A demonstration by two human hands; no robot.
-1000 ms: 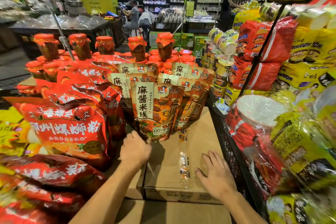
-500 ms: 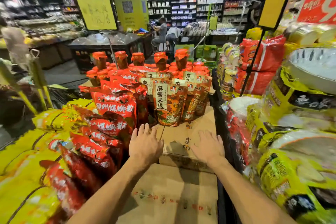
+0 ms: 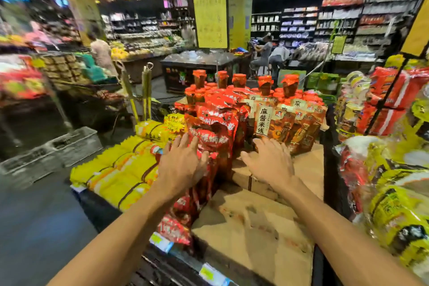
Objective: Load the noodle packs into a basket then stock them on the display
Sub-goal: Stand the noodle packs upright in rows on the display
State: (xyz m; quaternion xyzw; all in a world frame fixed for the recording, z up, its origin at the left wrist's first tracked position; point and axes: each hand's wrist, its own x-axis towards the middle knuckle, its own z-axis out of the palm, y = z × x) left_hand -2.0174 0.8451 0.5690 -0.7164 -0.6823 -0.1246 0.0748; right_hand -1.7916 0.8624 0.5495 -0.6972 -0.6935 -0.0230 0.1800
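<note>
Nearest to me, at about 5 o'clock, lies a flat brown cardboard box [image 3: 253, 234], bare on top, and my two forearms reach out over it. My left hand [image 3: 183, 167] is spread, fingers straight and apart, in front of the red noodle packs [image 3: 216, 139] at 12 o'clock; the frame is blurred, so I cannot tell whether the fingertips touch the front pack or hang just short of it. My right hand [image 3: 269, 165] is likewise spread, palm down, holding nothing, above a second cardboard box [image 3: 306, 165] that sits one step higher. Just past its fingers, at 1 o'clock, stand the orange noodle pouches [image 3: 278, 123] in upright rows, each with a pale label strip. At 9 o'clock, beside the red packs, lie the yellow packs [image 3: 123, 169], stacked flat. At 3 o'clock, a rack holds yellow and white bagged goods [image 3: 399, 204]. Behind the pouches, at 12 o'clock, stand jars with red cloth caps [image 3: 239, 80]. Farther off, at 11 o'clock, a yellow sign board [image 3: 210, 16] rises, and at 1 o'clock people [image 3: 267, 53] stand before dark shelves [image 3: 336, 23].
</note>
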